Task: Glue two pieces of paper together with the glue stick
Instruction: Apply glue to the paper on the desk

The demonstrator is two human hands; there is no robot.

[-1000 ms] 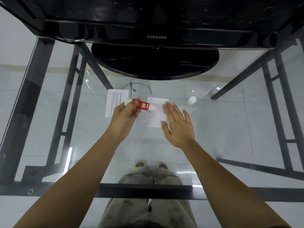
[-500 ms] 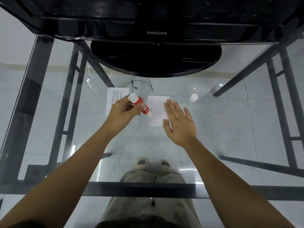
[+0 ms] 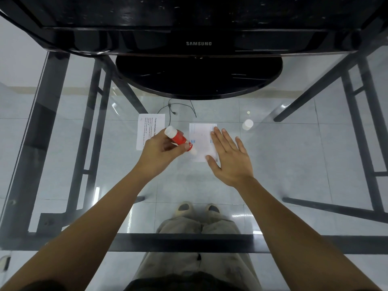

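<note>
1. Glue stick (image 3: 180, 139), red with a white base, is gripped in the left hand (image 3: 161, 150), whose fingers and thumb curl around the barrel. Its cap (image 3: 247, 124) stands apart on the glass surface (image 3: 294, 164), to the right of the work.
2. The stick's long axis runs diagonally, with the base up and to the left and the pale glue tip down and to the right. The tip sits on the left margin of the small paper (image 3: 201, 141), towards its near corner. Whether it is pressing down or only just touching cannot be told.
3. The right hand (image 3: 231, 158) lies flat with its fingers straight and spread. It pins the right half of that paper and grips nothing.
4. The coming move turns on one relation. The bare paper lies to the right of the tip, between it and the right hand's fingers, so the next stroke probably has to run across that strip.
5. The second paper (image 3: 150, 127), a printed sheet, lies just left of the left hand and is partly hidden by it. The left hand is nearer to it for the later join.
6. A second ago the stick lay almost level, pointing right, with its tip higher on the paper's left edge. It has since tipped up steeply and the tip has travelled down that edge towards the person. The right hand has stayed flat in the same place.
</note>
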